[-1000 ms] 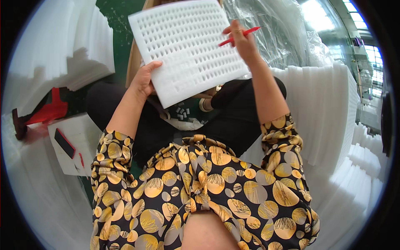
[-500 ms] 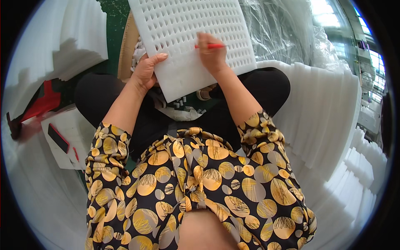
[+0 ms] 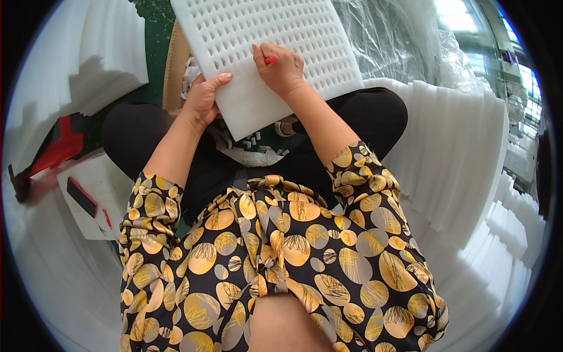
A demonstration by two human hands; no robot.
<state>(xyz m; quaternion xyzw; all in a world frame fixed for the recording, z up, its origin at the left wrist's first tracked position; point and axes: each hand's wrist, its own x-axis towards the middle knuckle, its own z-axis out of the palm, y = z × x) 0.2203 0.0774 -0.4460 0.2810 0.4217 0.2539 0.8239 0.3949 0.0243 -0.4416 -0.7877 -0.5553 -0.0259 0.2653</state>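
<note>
A white foam sheet (image 3: pixel 249 111) with rows of small cut-out holes lies tilted across my knees; its near strip has no holes. My left hand (image 3: pixel 203 101) grips its left edge, thumb on top and fingers underneath. Over the holes, my right hand (image 3: pixel 280 67) is closed around a slim red-handled tool (image 3: pixel 270 60). Only the red end shows, so its tip and exact kind are hidden by my fingers.
Beneath the sheet's left side stands a cardboard box (image 3: pixel 174 67) with white foam bits. Small grey-white pieces (image 3: pixel 252 141) lie between my legs. Foam sheets are stacked at right (image 3: pixel 446 152) and left (image 3: pixel 111 47). A phone (image 3: pixel 82 196) rests on white foam beside a red tool (image 3: pixel 107 218).
My right hand has moved left along the sheet, and the red tool now points more end-on. The sheet has shifted slightly up and left with my left hand still on it.
</note>
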